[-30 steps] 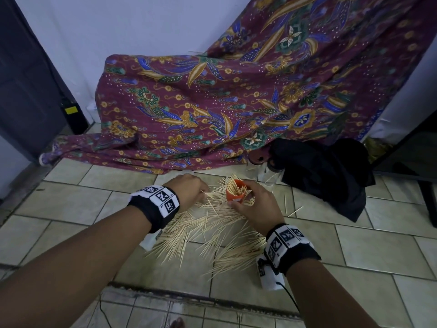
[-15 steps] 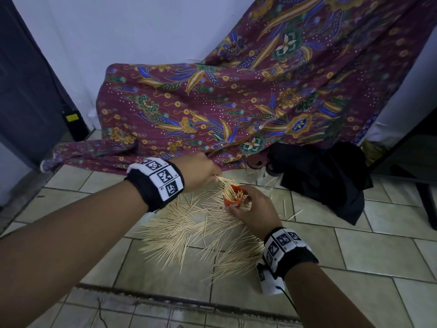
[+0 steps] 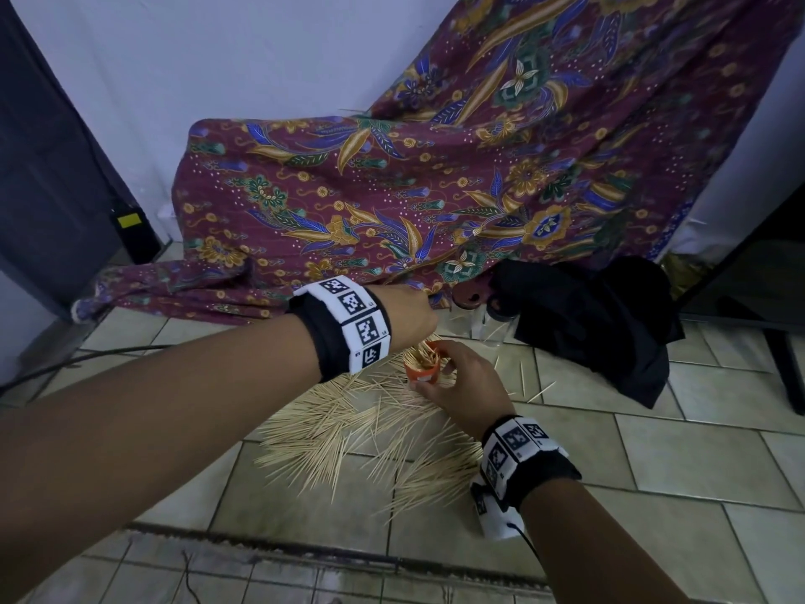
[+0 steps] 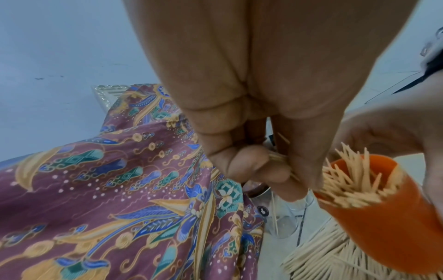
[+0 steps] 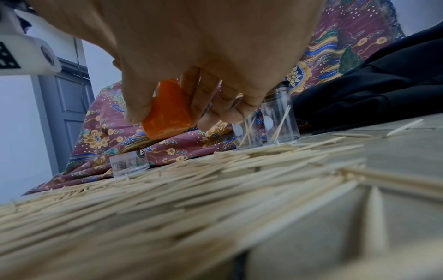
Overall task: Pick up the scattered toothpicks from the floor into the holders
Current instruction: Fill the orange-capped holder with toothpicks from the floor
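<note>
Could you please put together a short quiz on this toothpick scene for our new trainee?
1. True or false: the right hand holds the orange holder tilted, off the floor.
2. What does the left hand pinch? A) a lid B) a bundle of toothpicks C) the patterned cloth
3. Fill in: most loose toothpicks lie on the tiled ____.

Key: 1 true; 2 B; 3 floor.

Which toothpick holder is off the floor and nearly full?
The orange holder, gripped by the right hand and crammed with toothpicks. The clear glass holders stand on the floor by the patterned cloth with only a few sticks each.
</note>
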Available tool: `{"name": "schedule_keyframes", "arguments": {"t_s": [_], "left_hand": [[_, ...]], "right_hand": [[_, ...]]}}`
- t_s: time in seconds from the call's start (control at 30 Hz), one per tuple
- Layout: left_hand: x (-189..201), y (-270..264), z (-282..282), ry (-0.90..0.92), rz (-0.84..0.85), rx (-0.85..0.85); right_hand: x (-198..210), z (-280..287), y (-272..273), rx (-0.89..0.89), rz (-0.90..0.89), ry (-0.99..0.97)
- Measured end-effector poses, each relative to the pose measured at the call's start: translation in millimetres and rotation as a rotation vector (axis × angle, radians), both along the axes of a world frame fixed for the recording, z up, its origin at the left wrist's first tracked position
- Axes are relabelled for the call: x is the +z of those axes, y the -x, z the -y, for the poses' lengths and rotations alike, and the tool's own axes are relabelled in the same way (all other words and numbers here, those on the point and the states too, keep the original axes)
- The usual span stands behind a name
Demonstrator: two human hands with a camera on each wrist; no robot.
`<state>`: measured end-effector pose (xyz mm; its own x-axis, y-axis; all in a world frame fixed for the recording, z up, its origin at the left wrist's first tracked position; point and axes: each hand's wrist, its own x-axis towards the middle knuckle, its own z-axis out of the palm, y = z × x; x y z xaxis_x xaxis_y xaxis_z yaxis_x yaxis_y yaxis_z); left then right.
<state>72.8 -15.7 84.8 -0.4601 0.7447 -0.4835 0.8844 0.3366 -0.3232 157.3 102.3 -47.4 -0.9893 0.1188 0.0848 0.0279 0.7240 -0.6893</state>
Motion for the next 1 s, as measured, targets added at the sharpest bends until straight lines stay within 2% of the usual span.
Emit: {"name": "schedule_keyframes", "arguments": {"t_s": [0.17, 0.3, 0.43, 0.7, 0.87, 0.93, 1.0], "left_hand": [[5, -4, -9, -0.016, 0.022, 0.051], [4, 8, -1, -0.234, 0.212, 0.21], [9, 16, 9, -0.431, 0.343, 0.286], [-14, 13, 17, -0.59, 0.392, 0.301], [-9, 18, 32, -0.77, 0.364, 0.349], [-10, 19, 40, -0.742, 0.338, 0.297], [-18, 15, 47, -0.611, 0.361, 0.234]], "right_hand": [[0, -1, -1, -0.004, -0.005, 0.008], [-4, -2, 0, -0.007, -0.03, 0.033], [-6, -2, 1, -0.012, -0.043, 0.042], [-6, -3, 2, -0.009, -0.036, 0.039], [-6, -6, 2, -0.017, -0.033, 0.064], [-7, -7, 1, -0.022, -0.031, 0.073], [-7, -8, 1, -0.026, -0.043, 0.079]]}}
